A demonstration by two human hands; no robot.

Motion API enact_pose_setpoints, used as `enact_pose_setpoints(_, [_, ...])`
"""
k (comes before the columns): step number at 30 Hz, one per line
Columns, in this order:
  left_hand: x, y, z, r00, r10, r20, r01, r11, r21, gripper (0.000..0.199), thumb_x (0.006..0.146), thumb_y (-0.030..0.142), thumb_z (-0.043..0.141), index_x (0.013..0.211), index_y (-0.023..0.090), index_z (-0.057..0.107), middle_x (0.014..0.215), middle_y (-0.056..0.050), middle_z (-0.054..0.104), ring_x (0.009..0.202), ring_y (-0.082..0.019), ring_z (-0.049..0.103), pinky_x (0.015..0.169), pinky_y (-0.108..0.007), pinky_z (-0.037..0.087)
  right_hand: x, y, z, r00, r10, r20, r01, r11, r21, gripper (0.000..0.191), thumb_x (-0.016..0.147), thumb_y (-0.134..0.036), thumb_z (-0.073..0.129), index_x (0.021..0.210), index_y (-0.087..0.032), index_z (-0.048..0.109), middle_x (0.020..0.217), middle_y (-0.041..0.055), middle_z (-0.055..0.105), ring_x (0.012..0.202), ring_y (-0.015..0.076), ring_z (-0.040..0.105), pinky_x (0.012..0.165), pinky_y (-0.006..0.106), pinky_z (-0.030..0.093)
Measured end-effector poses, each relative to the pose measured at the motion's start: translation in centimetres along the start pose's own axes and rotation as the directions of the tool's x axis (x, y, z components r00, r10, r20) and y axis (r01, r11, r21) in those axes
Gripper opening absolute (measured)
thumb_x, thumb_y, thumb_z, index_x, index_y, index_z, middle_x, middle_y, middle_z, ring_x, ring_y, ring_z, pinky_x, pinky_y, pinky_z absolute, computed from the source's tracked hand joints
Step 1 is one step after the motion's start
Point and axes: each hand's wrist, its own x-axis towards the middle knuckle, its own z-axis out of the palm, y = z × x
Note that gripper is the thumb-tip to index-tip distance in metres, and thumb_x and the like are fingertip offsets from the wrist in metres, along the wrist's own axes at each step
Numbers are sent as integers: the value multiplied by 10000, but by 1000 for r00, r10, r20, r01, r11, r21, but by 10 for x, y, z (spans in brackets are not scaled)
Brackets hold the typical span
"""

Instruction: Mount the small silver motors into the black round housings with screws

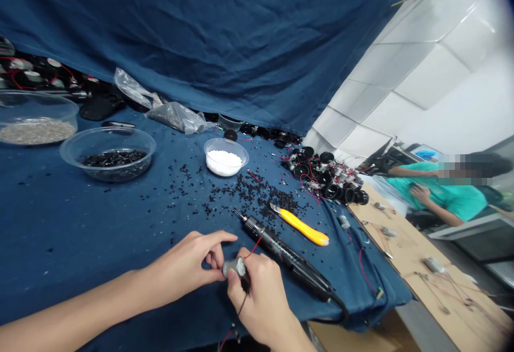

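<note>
Between my two hands is a small silver cylindrical motor (234, 268) with a thin red wire and a dark wire running from it. My left hand (184, 263) grips its left end with curled fingers. My right hand (261, 298) pinches it from below, thumb on top, and part of the casing is hidden by my fingers. Just beyond my right hand, a black electric screwdriver (285, 254) lies on the blue cloth (100, 223), its metal tip pointing up and left. A yellow utility knife (301, 226) rests beyond the screwdriver.
Clear bowls hold black small parts (107, 154), white granules (225, 157) and grey granules (36, 127). Black bits (257, 194) lie scattered on the cloth near a heap of wired wheel assemblies (325, 176). A co-worker in a teal shirt (445, 196) sits beyond a wooden bench (433, 266).
</note>
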Motion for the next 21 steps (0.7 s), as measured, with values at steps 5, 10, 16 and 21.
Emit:
enact_pose_setpoints(5, [0,0,-2,1000,12,4,-12,1000,23,515,744,128,659,1237,255,581,806,73,697,728,-119,597,744,-212,449,-1,-3,0,1000,14,-23,-14,1000,-28,111,788,-255,468,694,-199,482,601,-17,514,526,126,434,555,257,213])
enact_pose_setpoints(10, [-2,4,-4,999,-35,7,34,998,48,423,777,174,636,1192,254,611,815,58,710,763,-144,614,765,-239,443,-1,-4,1,999,-21,-43,18,997,-70,160,846,-285,456,726,-199,517,629,-10,556,541,134,479,562,259,226])
enact_pose_setpoints(16, [-7,8,-4,1000,-6,-8,6,994,108,396,815,189,588,1202,274,587,859,51,709,813,-154,639,810,-258,437,0,-3,5,997,-39,-72,29,991,-130,261,961,-364,435,828,-198,585,709,14,635,605,163,561,597,263,256])
enact_pose_setpoints(21, [-8,11,-5,1000,24,-10,-23,997,75,443,776,90,529,1187,250,559,851,49,686,772,-126,635,739,-214,457,1,-5,7,995,-63,-82,48,982,-183,288,982,-384,413,863,-190,591,730,28,655,620,178,592,598,265,270])
